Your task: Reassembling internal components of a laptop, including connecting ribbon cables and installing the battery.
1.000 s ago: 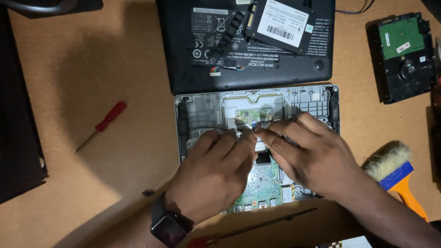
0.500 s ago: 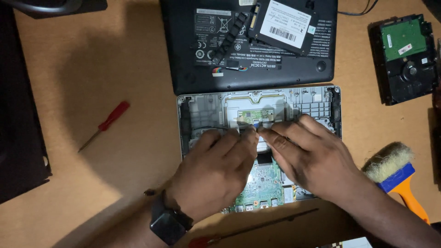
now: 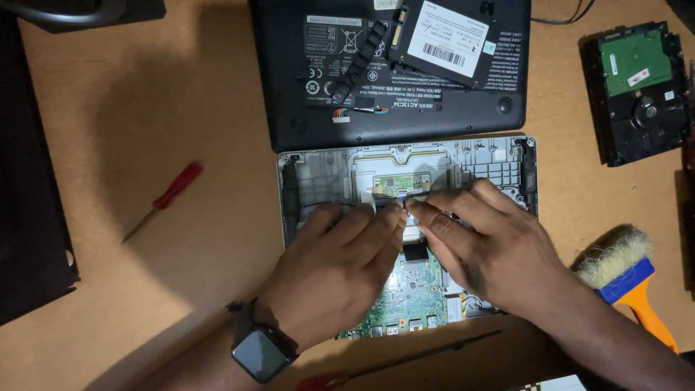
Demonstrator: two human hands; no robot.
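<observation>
Both hands' fingers [image 3: 394, 217] over the ribbon cable [image 3: 384, 194] — apparently pinching it.

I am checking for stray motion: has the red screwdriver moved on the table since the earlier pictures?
No. The red screwdriver lies at the same angle and spacing left of the open laptop chassis.

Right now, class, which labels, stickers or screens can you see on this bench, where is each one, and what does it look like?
White rectangular label with a barcode: on the flat black drive at top centre.
Black panel of white printed labels: on the black laptop base, upper middle.
Small white sticker: on the green board of the hard drive, top right.
Dark square smartwatch screen: on the left wrist, blank.
</observation>
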